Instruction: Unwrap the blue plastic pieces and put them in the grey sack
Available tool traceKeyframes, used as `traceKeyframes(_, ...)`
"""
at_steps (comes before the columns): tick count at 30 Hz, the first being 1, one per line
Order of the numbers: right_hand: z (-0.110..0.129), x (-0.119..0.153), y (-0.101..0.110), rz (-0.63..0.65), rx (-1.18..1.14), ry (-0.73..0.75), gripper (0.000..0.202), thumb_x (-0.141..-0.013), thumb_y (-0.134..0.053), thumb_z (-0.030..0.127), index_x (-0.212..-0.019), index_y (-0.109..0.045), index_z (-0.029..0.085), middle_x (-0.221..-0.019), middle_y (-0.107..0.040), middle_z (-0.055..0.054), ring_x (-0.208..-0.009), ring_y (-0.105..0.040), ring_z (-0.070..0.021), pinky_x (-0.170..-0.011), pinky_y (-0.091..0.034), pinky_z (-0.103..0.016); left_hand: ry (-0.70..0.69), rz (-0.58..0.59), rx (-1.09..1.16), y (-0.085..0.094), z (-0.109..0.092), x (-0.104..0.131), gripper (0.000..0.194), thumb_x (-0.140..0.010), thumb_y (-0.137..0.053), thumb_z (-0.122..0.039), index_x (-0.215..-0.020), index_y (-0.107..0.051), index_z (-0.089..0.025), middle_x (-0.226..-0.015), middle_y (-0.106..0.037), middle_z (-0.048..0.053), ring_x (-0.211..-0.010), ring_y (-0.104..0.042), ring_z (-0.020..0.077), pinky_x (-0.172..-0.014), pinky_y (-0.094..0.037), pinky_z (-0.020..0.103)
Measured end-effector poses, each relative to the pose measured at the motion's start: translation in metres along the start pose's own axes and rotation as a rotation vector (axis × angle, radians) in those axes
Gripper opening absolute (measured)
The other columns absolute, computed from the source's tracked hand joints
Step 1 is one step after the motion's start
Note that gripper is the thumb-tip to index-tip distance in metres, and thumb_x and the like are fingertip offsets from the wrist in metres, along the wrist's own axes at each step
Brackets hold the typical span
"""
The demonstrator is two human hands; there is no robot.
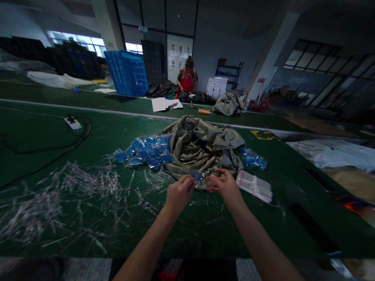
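Between my two hands is a small clear plastic bag with a blue item (198, 178) in it, at the front edge of a grey-green cloth sack (190, 150). My left hand (181, 192) is closed, its fingertips pinching the bag's left side. My right hand (223, 185) touches the bag's right side with thumb and fingers bent; its exact hold is blurred. Left of the sack lies a pile of bagged blue items (150, 151), and a few more bagged blue items (253, 158) lie to its right. A bundle of clear flat bags (254, 185) rests beside my right hand.
Clear plastic strips (88, 181) are strewn over the green table (111, 130) at left. A power strip (72, 123) with cables lies far left. At right are a dark phone-like object (320, 180) and a long black object (315, 229). A person (187, 80) stands behind the far table.
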State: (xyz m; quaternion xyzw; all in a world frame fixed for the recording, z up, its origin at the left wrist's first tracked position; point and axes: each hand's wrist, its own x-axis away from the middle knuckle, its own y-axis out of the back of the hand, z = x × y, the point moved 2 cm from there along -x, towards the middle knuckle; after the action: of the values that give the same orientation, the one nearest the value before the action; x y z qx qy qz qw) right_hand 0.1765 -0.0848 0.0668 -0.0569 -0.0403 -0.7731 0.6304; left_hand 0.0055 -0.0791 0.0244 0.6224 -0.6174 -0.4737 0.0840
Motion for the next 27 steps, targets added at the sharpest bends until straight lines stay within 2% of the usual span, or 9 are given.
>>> traceKeyframes(3,-0.002,0.001,0.001,0.005,-0.002,0.019,0.045,-0.066,-0.072,0.029,-0.1,-0.043,0.022,-0.077,-0.071,-0.002,-0.067,-0.071,-0.0245,-0.056,-0.058,-0.035,0.028,0.042,0.025,0.004,0.0,0.0,0.018,-0.089,-0.051,-0.033,-0.099,-0.062,-0.022,-0.107,-0.065,0.003,-0.09,-0.063,0.0164,-0.075,-0.045,0.025)
traceKeyframes(6,-0.002,0.004,0.001,-0.035,0.155,0.162,0.039,-0.07,-0.069,0.03,-0.101,-0.047,0.022,-0.078,-0.07,-0.002,-0.069,-0.071,-0.0237,-0.063,-0.058,-0.037,0.059,0.128,0.149,0.012,-0.007,-0.001,0.043,-0.076,-0.066,-0.045,-0.112,-0.059,-0.022,-0.112,-0.064,0.006,-0.096,-0.061,0.0213,-0.078,-0.047,0.028)
traceKeyframes(8,0.0,0.007,-0.001,-0.039,0.295,0.282,0.033,-0.073,-0.067,0.03,-0.101,-0.05,0.022,-0.079,-0.07,-0.001,-0.072,-0.071,-0.0227,-0.069,-0.057,-0.038,0.084,0.164,0.25,0.018,-0.013,-0.003,0.048,-0.074,-0.066,-0.052,-0.111,-0.06,-0.021,-0.109,-0.065,0.007,-0.094,-0.062,0.0217,-0.077,-0.047,0.029)
traceKeyframes(10,0.002,0.012,-0.005,0.002,0.393,0.368,0.03,-0.076,-0.064,0.03,-0.102,-0.052,0.022,-0.081,-0.07,-0.002,-0.076,-0.071,-0.0217,-0.073,-0.055,-0.037,0.119,0.165,0.308,0.021,-0.017,-0.005,0.044,-0.077,-0.062,-0.054,-0.105,-0.063,-0.02,-0.102,-0.067,0.007,-0.088,-0.062,0.0203,-0.074,-0.047,0.028)
traceKeyframes(13,0.006,0.019,-0.01,0.074,0.466,0.43,0.031,-0.079,-0.061,0.028,-0.108,-0.052,0.022,-0.082,-0.07,-0.002,-0.079,-0.07,-0.0205,-0.073,-0.054,-0.034,0.159,0.163,0.343,0.023,-0.019,-0.009,0.036,-0.079,-0.061,-0.05,-0.097,-0.066,-0.019,-0.095,-0.068,0.005,-0.081,-0.062,0.0181,-0.07,-0.046,0.027)
traceKeyframes(16,0.008,0.021,-0.011,0.109,0.529,0.469,0.032,-0.082,-0.059,0.027,-0.112,-0.049,0.023,-0.082,-0.07,-0.001,-0.08,-0.07,-0.02,-0.074,-0.054,-0.033,0.17,0.187,0.372,0.023,-0.018,-0.011,0.025,-0.082,-0.058,-0.04,-0.094,-0.066,-0.019,-0.092,-0.069,0.003,-0.076,-0.061,0.0162,-0.069,-0.045,0.026)
traceKeyframes(20,0.008,0.021,-0.014,0.074,0.701,0.596,0.034,-0.082,-0.056,0.021,-0.115,-0.047,0.021,-0.085,-0.069,-0.003,-0.086,-0.069,-0.0217,-0.079,-0.052,-0.036,0.219,0.137,0.338,0.022,-0.02,-0.011,0.019,-0.082,-0.055,-0.029,-0.093,-0.065,-0.019,-0.091,-0.069,0.004,-0.077,-0.062,0.0162,-0.07,-0.045,0.026)
traceKeyframes(24,0.007,0.023,-0.022,0.11,0.842,0.762,0.04,-0.082,-0.052,0.015,-0.121,-0.044,0.019,-0.085,-0.066,-0.004,-0.092,-0.067,-0.0216,-0.082,-0.051,-0.035,0.289,0.118,0.27,0.02,-0.021,-0.014,0.016,-0.08,-0.056,-0.031,-0.085,-0.064,-0.019,-0.083,-0.068,0.003,-0.074,-0.061,0.0162,-0.068,-0.044,0.026)
traceKeyframes(27,0.008,0.025,-0.026,0.121,0.897,0.849,0.043,-0.082,-0.05,0.013,-0.124,-0.043,0.019,-0.087,-0.066,-0.005,-0.089,-0.066,-0.0207,-0.081,-0.052,-0.034,0.322,0.132,0.232,0.02,-0.02,-0.017,0.017,-0.081,-0.054,-0.033,-0.076,-0.062,-0.019,-0.075,-0.067,0.003,-0.069,-0.06,0.0151,-0.066,-0.042,0.025)
